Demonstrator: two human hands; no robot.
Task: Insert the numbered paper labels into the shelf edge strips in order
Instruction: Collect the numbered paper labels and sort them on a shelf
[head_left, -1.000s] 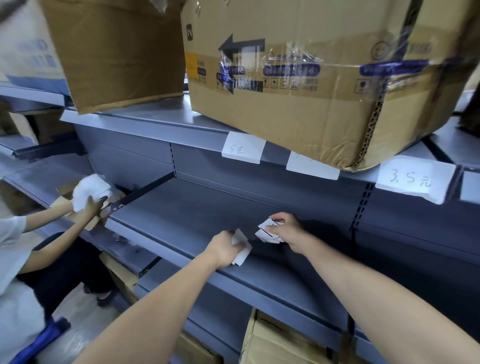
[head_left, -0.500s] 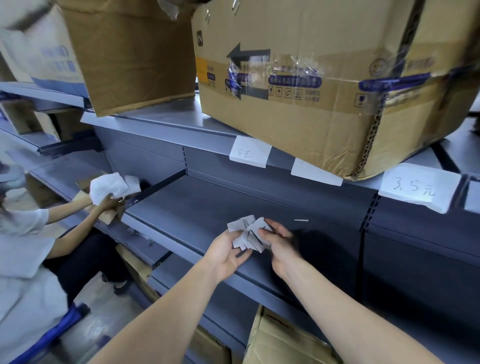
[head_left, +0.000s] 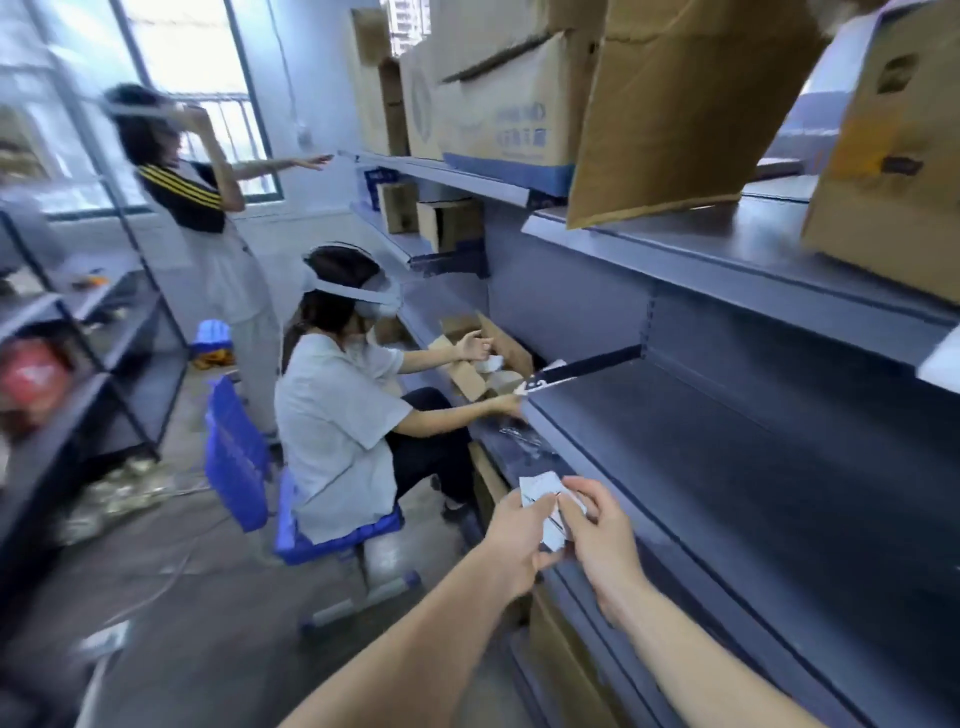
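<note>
Mostly, grey metal shelving (head_left: 753, 467) fills the right side, running from near right to far left, with cardboard boxes (head_left: 519, 104) on its upper tier. A seated person (head_left: 337, 415) on a blue chair (head_left: 234, 452) works at its far left end. Near centre, the wearer's left hand (head_left: 511, 540) and right hand (head_left: 605, 535) meet, both pinching a small fan of white paper labels (head_left: 540, 488); the numbers are too blurred to read. The shelf edge strip (head_left: 675, 571) lies just right of the labels, its long axis running near right to far left. The right hand is nearer it, so it would likely feed a label in.
</note>
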